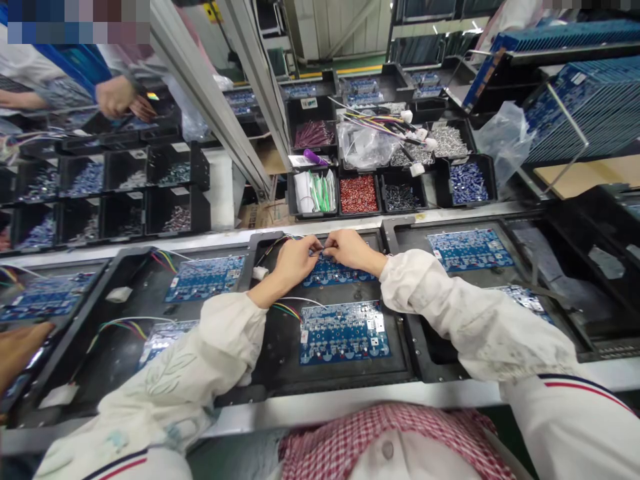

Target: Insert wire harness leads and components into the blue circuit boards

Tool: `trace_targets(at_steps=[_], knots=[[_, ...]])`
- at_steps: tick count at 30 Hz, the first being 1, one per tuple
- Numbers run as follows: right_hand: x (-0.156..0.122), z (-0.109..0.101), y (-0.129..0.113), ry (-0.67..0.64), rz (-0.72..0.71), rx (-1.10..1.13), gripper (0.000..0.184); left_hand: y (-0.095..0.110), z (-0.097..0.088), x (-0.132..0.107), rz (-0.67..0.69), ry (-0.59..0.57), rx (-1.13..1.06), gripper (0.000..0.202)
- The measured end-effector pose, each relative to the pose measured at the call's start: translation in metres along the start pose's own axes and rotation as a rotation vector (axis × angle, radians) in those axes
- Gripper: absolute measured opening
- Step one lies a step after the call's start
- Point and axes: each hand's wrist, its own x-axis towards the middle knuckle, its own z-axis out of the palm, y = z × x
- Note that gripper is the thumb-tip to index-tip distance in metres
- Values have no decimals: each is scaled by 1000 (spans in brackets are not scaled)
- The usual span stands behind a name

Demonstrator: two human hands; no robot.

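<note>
Two hands are working close together above a blue circuit board (339, 272) in the head view. The left hand (295, 261) is reaching in from the lower left, the right hand (353, 250) is reaching in from the right, and their fingertips (327, 247) are nearly meeting over the board's upper edge. Both hands are making a narrow pinch. They seem to be holding the thin wires (285, 241), but the held part is too small to tell. These wires are running up toward the fingers from the left side, near a small white plug (260, 272).

The board is lying flat just under both hands, with its long axis going left to right, and neither hand is clearly nearer. A second blue board (345, 332) is lying closer to the person, in the same black tray (395, 347). Beyond them, many bins are holding small parts, such as red pieces (358, 195). Another person's hand (116, 97) is working at the upper left.
</note>
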Motion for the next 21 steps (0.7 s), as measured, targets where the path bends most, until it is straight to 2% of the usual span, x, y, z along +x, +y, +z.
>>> trace_targets(at_steps=[3,5,7,9,11,12,14,17,21], knots=[[1,0,0,-9,-1,-32,8,7,-8,-7,-6,-18,86,26],[3,1,1,-21,-10,-68,9,12,-23,-16,-38,13,34,36],[4,1,1,-24,-18,-102,10,16,-39,-31,-82,-15,-180,39],[4,2,0,-27,-14,-131,11,17,-53,-49,-162,-142,-463,34],[4,3,0,-31,-2,-155,11,16,-59,-69,-249,-243,-663,30],[4,3,0,-30,4,-166,11,15,-60,-78,-281,-251,-705,28],[3,5,0,-27,6,-189,12,15,-59,-93,-320,-211,-695,26],[5,6,1,-31,-7,-233,12,14,-56,-108,-320,-150,-537,29],[1,-3,-11,-90,3,-319,15,16,-52,-116,-176,-59,-242,31]])
